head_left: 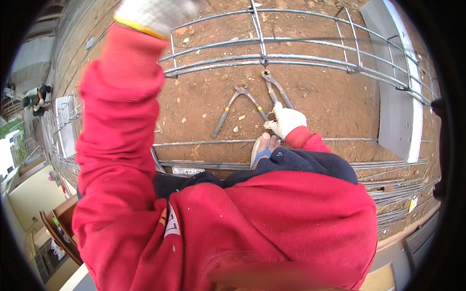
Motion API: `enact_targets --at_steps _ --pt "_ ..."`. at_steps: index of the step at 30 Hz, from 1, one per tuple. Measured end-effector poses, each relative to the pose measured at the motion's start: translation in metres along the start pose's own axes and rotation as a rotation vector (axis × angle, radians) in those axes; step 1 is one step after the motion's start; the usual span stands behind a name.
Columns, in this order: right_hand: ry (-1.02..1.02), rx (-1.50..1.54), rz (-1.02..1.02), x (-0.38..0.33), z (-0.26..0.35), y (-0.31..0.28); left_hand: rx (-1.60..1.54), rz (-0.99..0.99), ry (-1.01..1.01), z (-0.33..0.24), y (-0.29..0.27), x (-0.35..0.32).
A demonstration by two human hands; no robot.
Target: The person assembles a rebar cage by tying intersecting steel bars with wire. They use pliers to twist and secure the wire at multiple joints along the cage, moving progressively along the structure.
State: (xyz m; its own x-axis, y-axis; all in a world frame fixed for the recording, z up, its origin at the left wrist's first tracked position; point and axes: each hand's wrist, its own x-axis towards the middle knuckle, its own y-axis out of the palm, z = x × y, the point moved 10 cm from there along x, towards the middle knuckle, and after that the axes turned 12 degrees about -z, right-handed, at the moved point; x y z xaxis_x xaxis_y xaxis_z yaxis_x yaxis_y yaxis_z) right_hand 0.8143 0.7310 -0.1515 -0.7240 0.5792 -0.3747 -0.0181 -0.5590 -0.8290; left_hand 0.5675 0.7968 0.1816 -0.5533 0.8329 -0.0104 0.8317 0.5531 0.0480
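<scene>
My right hand [289,121], in a white work glove, is closed round a handle of long-handled end-cutting pincers [278,86]. Their jaws point away from me, just below a steel rebar cage [264,60]. A second pair of pincers [241,91] lies on the soil to the left with its handles spread; one handle ends beside my right glove. My left hand [155,17], gloved in white with a yellow cuff edge, is raised far forward at the upper left, over the cage's left part. Motion blur and the frame's edge hide its fingers.
A pale upright slab [400,97] stands at the right by the cage's end. Straight steel rods [388,194] lie bundled at the lower right, and more run before my sandalled foot [263,148]. Far left, another person [36,99] crouches near more cages.
</scene>
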Motion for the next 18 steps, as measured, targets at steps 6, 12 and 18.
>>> enact_targets --at_steps 6,12,18 --pt "-0.105 -0.040 -0.041 0.006 0.024 0.017 0.939 0.093 0.111 -0.039 -0.038 -0.053" --pt "-0.015 0.122 0.065 0.002 0.029 0.019 0.729 0.118 -0.178 0.058 -0.042 -0.046" --pt "-0.020 0.427 0.010 -0.021 0.058 0.014 -0.139 0.118 -0.246 0.078 0.031 0.016"
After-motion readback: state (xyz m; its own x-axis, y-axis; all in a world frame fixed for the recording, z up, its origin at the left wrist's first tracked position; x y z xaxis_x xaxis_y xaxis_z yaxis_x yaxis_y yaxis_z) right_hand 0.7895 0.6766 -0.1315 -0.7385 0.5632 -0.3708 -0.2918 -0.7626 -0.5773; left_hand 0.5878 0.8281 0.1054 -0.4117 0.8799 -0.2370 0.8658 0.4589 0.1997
